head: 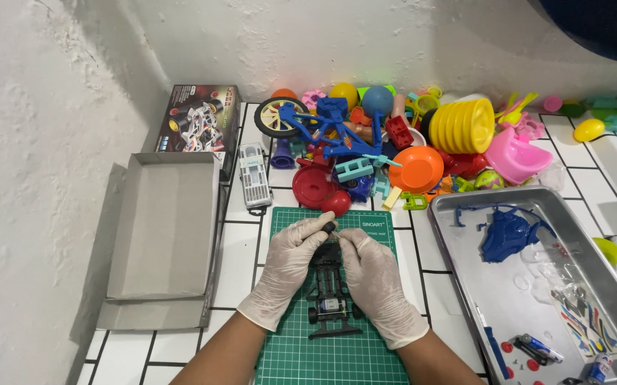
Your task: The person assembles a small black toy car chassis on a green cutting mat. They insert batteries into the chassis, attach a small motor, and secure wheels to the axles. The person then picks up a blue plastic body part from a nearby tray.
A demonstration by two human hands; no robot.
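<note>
Both gloved hands, left hand (287,264) and right hand (376,274), pinch the far end of a black toy-car chassis (330,296) (on the green cutting mat (337,356)), apparently fitting a small part, which wants steady alignment.

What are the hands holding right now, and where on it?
Both gloved hands, left hand and right hand, pinch the front end of the black toy car chassis lying on the green cutting mat.

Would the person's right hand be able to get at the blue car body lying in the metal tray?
Probably yes. The blue car body lies uncovered in the metal tray, just right of the right hand, with nothing standing between. That hand is busy, though, on the black toy chassis.
</note>
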